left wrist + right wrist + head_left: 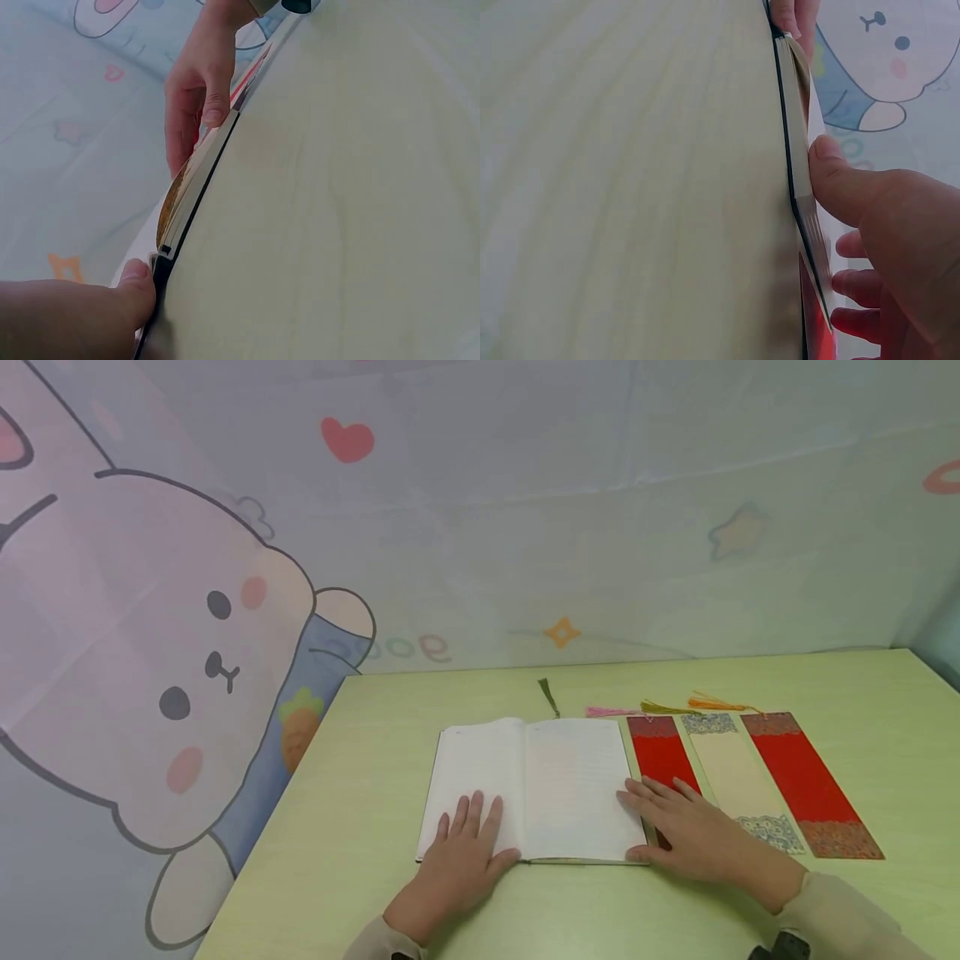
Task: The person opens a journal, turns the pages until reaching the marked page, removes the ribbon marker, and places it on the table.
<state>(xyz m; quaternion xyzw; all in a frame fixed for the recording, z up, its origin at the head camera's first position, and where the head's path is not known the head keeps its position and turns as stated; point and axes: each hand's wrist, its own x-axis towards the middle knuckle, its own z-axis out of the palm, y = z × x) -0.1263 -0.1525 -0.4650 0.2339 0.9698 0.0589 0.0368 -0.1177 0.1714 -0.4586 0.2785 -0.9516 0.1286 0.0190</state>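
An open notebook [573, 785] with dark covers lies on the table in the head view, its pages pale. My left hand [465, 860] rests on the lower left page, fingers extended and thumb by the spine. At the right page's outer edge, my right hand [693, 835] touches the paper with thumb and fingertips, fingers nearly straight. Beneath that hand lies part of a red bookmark [660, 756]. In the right wrist view, the right thumb [829, 150] is on the page block's edge. A dark green tassel [549, 696] sticks out at the notebook's top.
Right of the notebook are a cream bookmark [731, 772] with patterned ends and another red bookmark [810, 777]. Pink [611, 712], olive [663, 707] and orange tassels [716, 702] lie above the bookmarks. A cartoon-printed curtain [480, 552] hangs behind the table [337, 777].
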